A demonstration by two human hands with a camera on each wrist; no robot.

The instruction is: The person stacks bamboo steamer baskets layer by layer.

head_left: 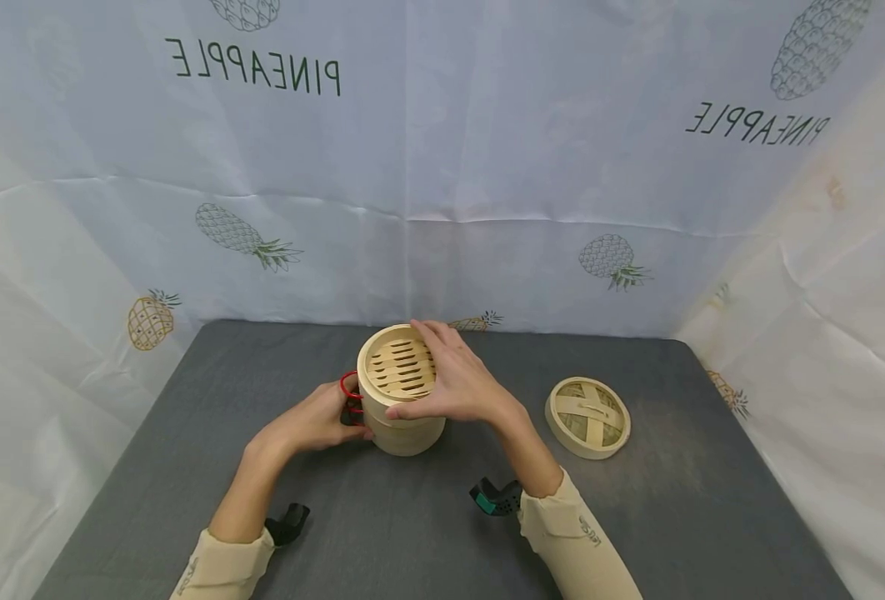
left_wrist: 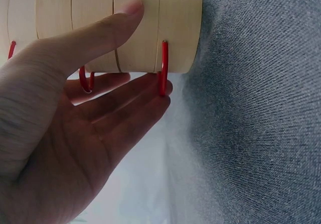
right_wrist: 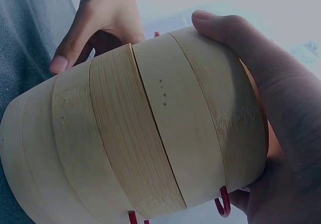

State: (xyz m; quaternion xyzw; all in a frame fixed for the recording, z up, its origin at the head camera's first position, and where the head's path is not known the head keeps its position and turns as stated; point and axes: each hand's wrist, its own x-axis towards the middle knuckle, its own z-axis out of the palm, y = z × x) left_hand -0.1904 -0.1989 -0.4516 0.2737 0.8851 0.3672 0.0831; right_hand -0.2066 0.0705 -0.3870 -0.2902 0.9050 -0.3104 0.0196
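Two round bamboo steamer baskets stand stacked near the middle of the table. The upper basket (head_left: 373, 398) shows its slatted floor; below it is the lower basket (head_left: 412, 442). My right hand (head_left: 461, 383) grips the upper basket at its right side, the thumb on the front wall and the fingers over the far rim. On the left side my left hand (head_left: 321, 421) holds the lower basket, its thumb (left_wrist: 100, 40) on the wall and its fingers behind, near a red loop (left_wrist: 164, 68). In the right wrist view the upper basket (right_wrist: 175, 98) sits against the lower one.
A woven bamboo lid (head_left: 588, 417) lies on the grey table (head_left: 682, 517), to the right of the stack. Behind the table hangs a white curtain (head_left: 487, 150) printed with pineapples. Black wrist devices (head_left: 498, 497) sit at both forearms.
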